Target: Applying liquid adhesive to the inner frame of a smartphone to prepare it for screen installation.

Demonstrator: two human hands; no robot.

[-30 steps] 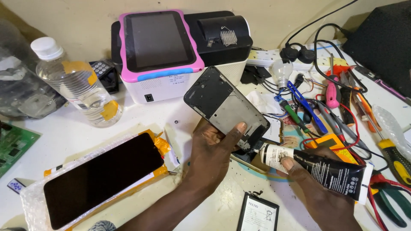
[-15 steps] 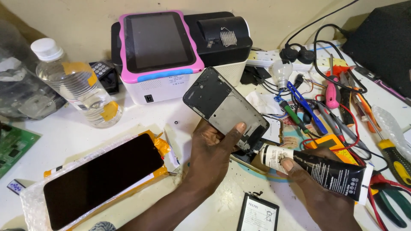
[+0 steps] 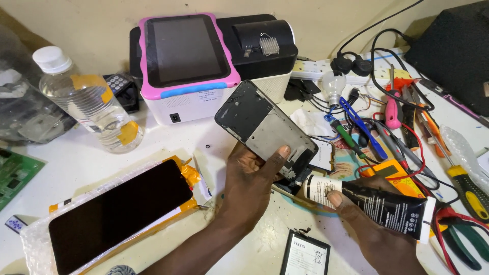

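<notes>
My left hand (image 3: 252,175) grips a bare black phone frame (image 3: 265,127), holding it tilted above the white table with the thumb on its lower edge. My right hand (image 3: 377,229) holds a black glue tube (image 3: 379,203) with a white label end. The tube's nozzle points at the frame's lower corner, close to it or touching. A black phone screen panel (image 3: 114,211) lies on bubble wrap and orange packaging at the left. A phone battery (image 3: 304,253) lies flat near the front edge.
A pink-edged tablet (image 3: 186,51) leans on a black and white printer (image 3: 265,43). A clear water bottle (image 3: 89,99) stands at the left. Screwdrivers, pliers (image 3: 461,239), cables, a light bulb (image 3: 332,81) and a yellow multimeter (image 3: 392,170) crowd the right side. A green circuit board (image 3: 12,175) lies far left.
</notes>
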